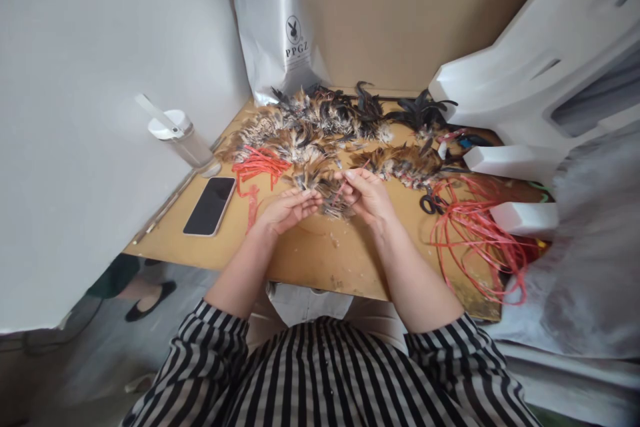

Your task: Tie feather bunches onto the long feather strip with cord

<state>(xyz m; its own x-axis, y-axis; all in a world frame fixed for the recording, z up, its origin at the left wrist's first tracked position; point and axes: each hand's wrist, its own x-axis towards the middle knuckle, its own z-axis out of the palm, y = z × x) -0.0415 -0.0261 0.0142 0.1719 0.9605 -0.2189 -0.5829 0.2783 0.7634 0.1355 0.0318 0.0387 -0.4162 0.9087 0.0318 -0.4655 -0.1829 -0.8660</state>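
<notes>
Brown-and-grey feathers [338, 203] lie at the desk's near-middle, between two bare hands; the right hand [369, 196] pinches a thin red plastic strip [341, 196], the left hand's [293, 208] curled fingertips meeting the feathers.

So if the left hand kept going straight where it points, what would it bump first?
The left hand would probably touch the feather bunch first, then the right hand, but depth is unclear.
</notes>
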